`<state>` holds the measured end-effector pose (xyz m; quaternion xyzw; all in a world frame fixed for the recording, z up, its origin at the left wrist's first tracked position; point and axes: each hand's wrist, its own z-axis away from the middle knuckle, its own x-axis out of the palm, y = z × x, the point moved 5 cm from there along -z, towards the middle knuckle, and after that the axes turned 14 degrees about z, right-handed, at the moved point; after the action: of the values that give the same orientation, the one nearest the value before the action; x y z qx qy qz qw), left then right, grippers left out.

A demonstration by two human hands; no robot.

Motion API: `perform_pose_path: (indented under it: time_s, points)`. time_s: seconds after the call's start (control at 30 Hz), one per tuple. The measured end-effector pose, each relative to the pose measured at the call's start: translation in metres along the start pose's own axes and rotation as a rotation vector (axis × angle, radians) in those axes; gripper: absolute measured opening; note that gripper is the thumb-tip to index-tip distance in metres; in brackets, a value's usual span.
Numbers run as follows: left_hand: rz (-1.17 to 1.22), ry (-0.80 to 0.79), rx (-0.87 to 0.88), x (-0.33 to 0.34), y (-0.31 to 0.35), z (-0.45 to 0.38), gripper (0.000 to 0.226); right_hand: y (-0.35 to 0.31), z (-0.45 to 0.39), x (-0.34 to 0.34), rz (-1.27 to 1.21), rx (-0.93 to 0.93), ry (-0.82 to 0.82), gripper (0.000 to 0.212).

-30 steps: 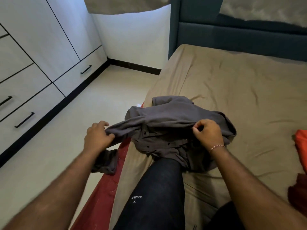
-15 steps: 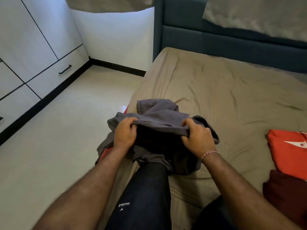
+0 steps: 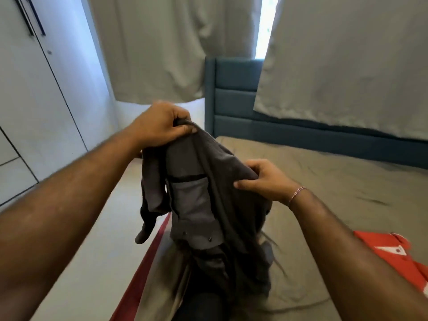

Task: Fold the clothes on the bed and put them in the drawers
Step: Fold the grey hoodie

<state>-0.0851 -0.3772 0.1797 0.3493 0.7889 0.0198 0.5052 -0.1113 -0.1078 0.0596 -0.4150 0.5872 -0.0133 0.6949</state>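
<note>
Grey shirt (image 3: 208, 195), raised above olive bed sheet (image 3: 335, 186); top edge gripped in curled fingers of left hand (image 3: 159, 123), pinched by right hand (image 3: 264, 179). Red garment (image 3: 393, 256) on sheet, right.

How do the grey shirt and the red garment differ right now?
The grey shirt is lifted and hanging, gripped by the left hand and right hand; the red garment lies flat on the bed, untouched. The grey shirt is plain with buttons; the red garment bears a white mark. Neither is in a drawer yet.
</note>
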Motion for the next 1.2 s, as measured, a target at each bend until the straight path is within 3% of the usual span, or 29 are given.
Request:
perform_pose_path:
  time_s: [0.13,0.2,0.27,0.37,0.47,0.57,0.77,0.97,1.07,1.13,1.2]
  points:
    - [-0.233,-0.11,0.0,-0.046,0.02,-0.046,0.044,-0.013,-0.001,-0.084,0.643,0.201,0.177,0.016]
    - [-0.39,-0.214,-0.052,-0.051,0.024,-0.059,0.057,-0.017,0.008,-0.125,0.758,0.292,0.275,0.017]
    - [-0.467,-0.175,-0.03,-0.056,0.033,-0.073,0.055,-0.02,0.018,-0.153,0.639,0.271,0.294,0.018]
    - [-0.473,0.013,0.087,-0.072,0.052,-0.091,0.04,-0.028,0.039,-0.167,0.166,0.1,0.248,0.011]
    - [-0.404,0.09,0.154,-0.088,0.074,-0.107,0.046,-0.039,0.066,-0.168,-0.266,-0.002,0.254,0.038]
    - [-0.38,0.058,0.197,-0.089,0.089,-0.117,0.05,-0.029,0.074,-0.161,-0.528,0.122,0.344,0.048]
    - [-0.34,0.009,0.231,-0.055,0.085,-0.113,0.05,0.01,0.1,-0.132,-0.303,0.175,0.429,0.05]
    - [-0.291,-0.057,0.252,-0.03,0.093,-0.114,0.042,0.043,0.118,-0.112,-0.229,0.248,0.672,0.038]
    - [-0.299,-0.094,0.282,-0.021,0.112,-0.118,0.034,0.012,0.113,-0.085,-0.027,0.092,0.696,0.018]
    - [-0.325,-0.143,0.285,-0.015,0.123,-0.119,0.02,-0.015,0.106,-0.061,0.084,-0.03,0.722,0.02]
    - [-0.357,-0.17,0.289,-0.008,0.133,-0.118,0.026,-0.033,0.099,-0.044,0.11,-0.1,0.778,0.021]
